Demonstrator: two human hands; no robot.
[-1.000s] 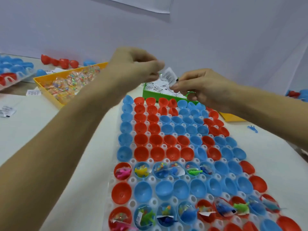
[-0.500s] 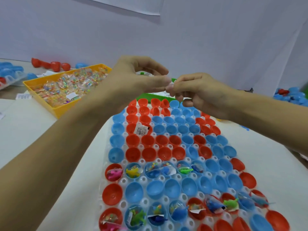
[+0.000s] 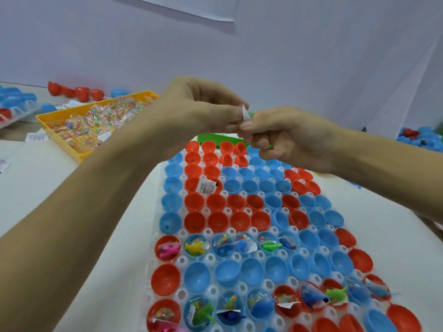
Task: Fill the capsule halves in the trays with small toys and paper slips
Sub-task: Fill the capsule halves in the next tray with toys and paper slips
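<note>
Hands meet above the far end of the tray [image 3: 153,264]: the left hand [image 3: 191,111] and the right hand [image 3: 287,137] each pinch the same small white paper slip [image 3: 245,113] between thumb and fingertips, held in the air over the far rows of capsule halves. The clear tray runs lengthwise down the middle of the tabletop [image 3: 48,188] and holds rows of red and blue capsule halves [image 3: 217,221], open side up. Another printed slip [image 3: 207,186] lies across a red half in the far left part of the tray. In the nearer rows several halves already hold small toys, among them a pink toy [image 3: 167,250], a yellow toy [image 3: 195,248] and a green toy [image 3: 271,246], some with paper beside them. Toward the far left corner of the tabletop stands a yellow bin [image 3: 60,137] of clear packets with coloured beads. A green bin [image 3: 215,137] sits just beyond the tray's far end, mostly hidden by the hands.
</note>
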